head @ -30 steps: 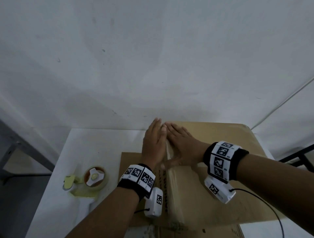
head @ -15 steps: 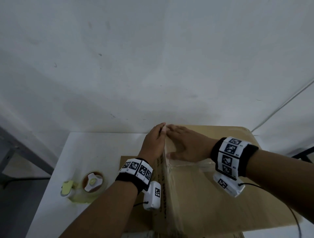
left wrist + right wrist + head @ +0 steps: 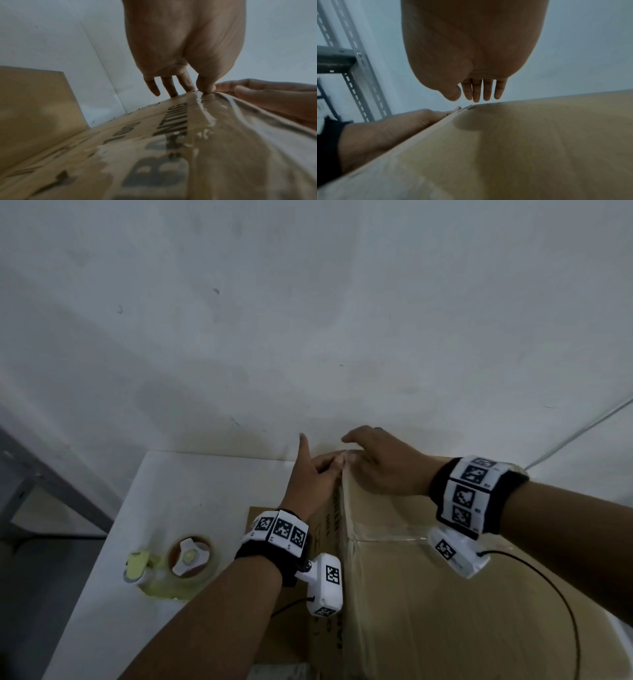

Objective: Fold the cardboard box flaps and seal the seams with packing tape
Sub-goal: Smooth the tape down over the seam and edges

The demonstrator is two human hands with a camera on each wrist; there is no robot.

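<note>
Head view shows the cardboard box (image 3: 445,594) on the table (image 3: 191,494), with clear tape (image 3: 228,135) along its edge under both hands. Left hand (image 3: 310,477) presses the far corner with straight fingers; right hand (image 3: 383,470) lies flat beside it, holding nothing. To do this well, rub slowly along the tape so no bubbles stay, I think

left hand (image 3: 313,474), right hand (image 3: 383,469), fingers extended, touching

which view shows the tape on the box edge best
The left wrist view: the clear packing tape runs glossy along the cardboard box edge, up to the left hand. The head view shows only faint strips; the right wrist view shows no clear tape.
</note>
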